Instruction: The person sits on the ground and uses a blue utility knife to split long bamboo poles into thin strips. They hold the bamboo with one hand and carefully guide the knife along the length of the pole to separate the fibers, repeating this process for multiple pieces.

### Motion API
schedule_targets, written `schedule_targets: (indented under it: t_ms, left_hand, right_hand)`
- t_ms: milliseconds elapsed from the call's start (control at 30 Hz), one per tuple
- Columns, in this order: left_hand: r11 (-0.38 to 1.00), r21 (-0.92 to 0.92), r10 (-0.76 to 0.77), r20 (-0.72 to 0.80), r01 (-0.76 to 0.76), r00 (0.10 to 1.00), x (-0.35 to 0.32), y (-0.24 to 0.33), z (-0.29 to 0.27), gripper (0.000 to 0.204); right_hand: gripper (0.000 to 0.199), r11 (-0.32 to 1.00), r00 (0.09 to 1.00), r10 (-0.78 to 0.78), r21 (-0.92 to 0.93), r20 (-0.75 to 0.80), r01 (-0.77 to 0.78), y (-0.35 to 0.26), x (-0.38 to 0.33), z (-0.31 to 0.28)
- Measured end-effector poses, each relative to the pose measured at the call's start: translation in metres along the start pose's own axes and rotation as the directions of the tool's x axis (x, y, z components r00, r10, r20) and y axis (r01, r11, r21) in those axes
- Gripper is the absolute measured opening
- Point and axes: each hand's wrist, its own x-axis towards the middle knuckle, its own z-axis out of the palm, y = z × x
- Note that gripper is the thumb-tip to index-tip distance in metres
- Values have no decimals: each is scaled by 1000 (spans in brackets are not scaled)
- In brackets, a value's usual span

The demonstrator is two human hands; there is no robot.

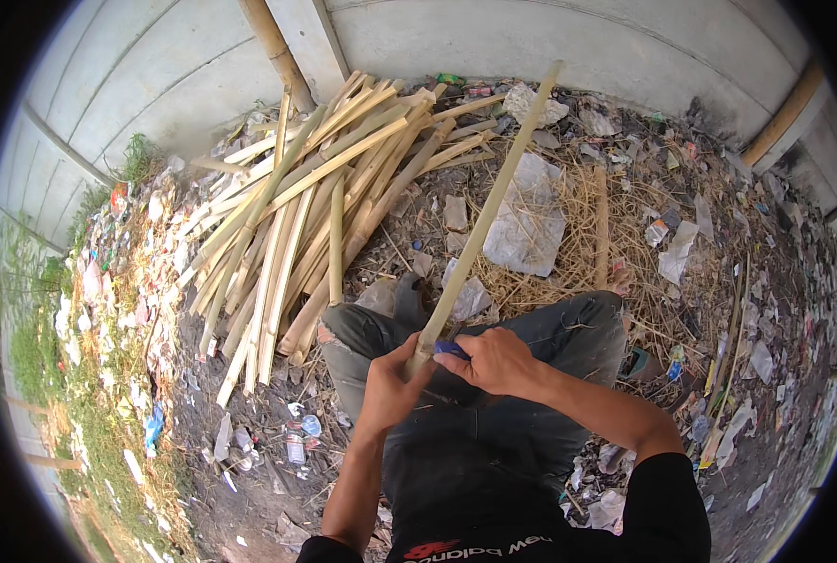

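A long split bamboo strip [487,218] slants up and away from my lap toward the wall. Its near end is wrapped by the fingers of my left hand [393,383], just in front of my knees. Right beside it, my right hand [498,361] is closed around a small blue-handled tool [451,350], pressed close against the strip. The tool's working end is mostly hidden behind the strip and my fingers, so its exact kind does not show. Ahead on the left lies a big heap of split bamboo strips [282,220], piled crosswise.
A pale panel wall [550,38] closes off the far side, with a bamboo pole [278,52] leaning there. Dry straw [578,253] and a flat whitish slab [528,211] lie ahead. Scattered litter covers the ground, and green plants [34,347] grow at the left.
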Motion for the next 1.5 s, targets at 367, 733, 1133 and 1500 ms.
schedule_targets:
  t_ms: [367,733,1133,1500]
  left_hand:
    - [990,114,86,-37,-81,996,32,28,-9,57]
    - [990,35,-141,79,138,987,-10,19,-30,58]
    - [997,-72,-15,-31,13,999,6,11,-12,55]
    - [991,129,-24,10,23,1000,-7,18,-15,55]
  right_hand:
    - [64,996,986,47,-74,-159,-60,20,39,-25]
    - [76,863,708,496,196,-503,-465,164,51,-102]
    - [64,978,972,152,168,-178,-123,22,7,-51]
    - [70,972,957,233,83,-175,-221,47,31,-36]
